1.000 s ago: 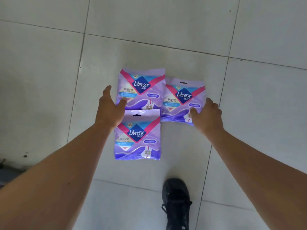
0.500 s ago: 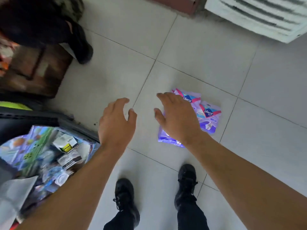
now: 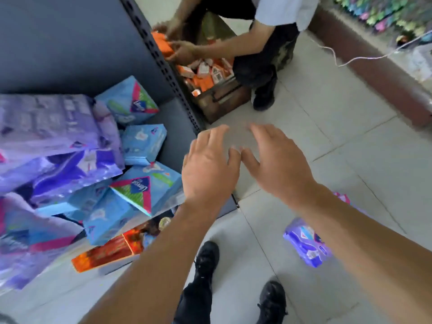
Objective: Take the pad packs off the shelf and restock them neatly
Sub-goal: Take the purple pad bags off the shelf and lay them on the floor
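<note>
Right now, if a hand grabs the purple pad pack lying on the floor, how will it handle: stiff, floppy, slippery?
The purple pad pack looks like a soft film pouch, so it probably flexes and crumples in the grip. Its glossy wrap may be a bit slippery. It lies flat on the floor tiles, so it should slide rather than roll.

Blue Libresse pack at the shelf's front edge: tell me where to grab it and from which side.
Grip the blue Libresse pack across its raised right corner, coming from the aisle side. It lies tilted atop the heap, that corner nearest the empty left hand, with other packs crowding its left.
</note>
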Tool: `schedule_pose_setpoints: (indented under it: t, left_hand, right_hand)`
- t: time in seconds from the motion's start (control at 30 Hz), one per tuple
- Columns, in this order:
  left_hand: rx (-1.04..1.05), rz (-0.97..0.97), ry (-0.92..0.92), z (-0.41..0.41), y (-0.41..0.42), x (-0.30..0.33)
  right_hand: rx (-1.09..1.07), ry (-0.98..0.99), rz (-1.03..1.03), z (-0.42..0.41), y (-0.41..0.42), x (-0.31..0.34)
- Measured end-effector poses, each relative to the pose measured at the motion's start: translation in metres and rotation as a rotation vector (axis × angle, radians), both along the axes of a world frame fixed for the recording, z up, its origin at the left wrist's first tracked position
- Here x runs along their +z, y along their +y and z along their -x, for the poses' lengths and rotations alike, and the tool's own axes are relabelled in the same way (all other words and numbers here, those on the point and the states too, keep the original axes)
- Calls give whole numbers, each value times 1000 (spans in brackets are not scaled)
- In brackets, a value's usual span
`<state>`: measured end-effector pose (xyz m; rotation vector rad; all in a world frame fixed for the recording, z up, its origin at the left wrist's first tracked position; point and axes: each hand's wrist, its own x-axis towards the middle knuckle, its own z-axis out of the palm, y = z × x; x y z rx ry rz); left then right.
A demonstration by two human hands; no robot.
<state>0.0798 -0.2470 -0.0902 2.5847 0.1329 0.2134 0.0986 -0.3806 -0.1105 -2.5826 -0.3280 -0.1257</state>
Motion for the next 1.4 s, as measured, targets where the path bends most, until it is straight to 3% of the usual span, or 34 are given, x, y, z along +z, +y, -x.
schedule_pose_setpoints:
  t: [0.2,0.4,0.53,0.63,0.8,0.93,1.03,1.17,1.23,1.3,1.37,1.4]
  left_hand:
    - [255,43,-44,33,81,24]
    - [373,8,-171,56,168,44]
    - [411,-28,-179,57,220,55]
    - [439,-30,-161,58,249,55]
    - [444,60,-174,65,268,61]
    - [436,302,-302,61,260,80]
    - [321,556,-246,49,239,91]
    - [35,614,12,29,186,81]
    - [-14,885,165,20,148,73]
    - [-29,1021,235,20,130,61]
    - [-203,976,369,26,37,47]
    - [-217,948,353,30,36,44]
  right_hand:
    - [233,64,-120,5,83,17]
    - [294,26,-257,2,183,25]
    - [385,-170,-124,-21,253,39]
    - [442,-147,0,-38,296,45]
    - [399,-297,-70,-40,300,55]
    - [289,-394,-200,-22,249,66]
    - [105,-187,-472,5,197,80]
    - [-225,124,-918,28,128,82]
    - [-350,303,-1066,36,88,75]
    - [-394,502,-1232,44,69,63]
    - [-575,532,-1218,88,-14,48]
    - [-569,560,-1130,95,-12,39]
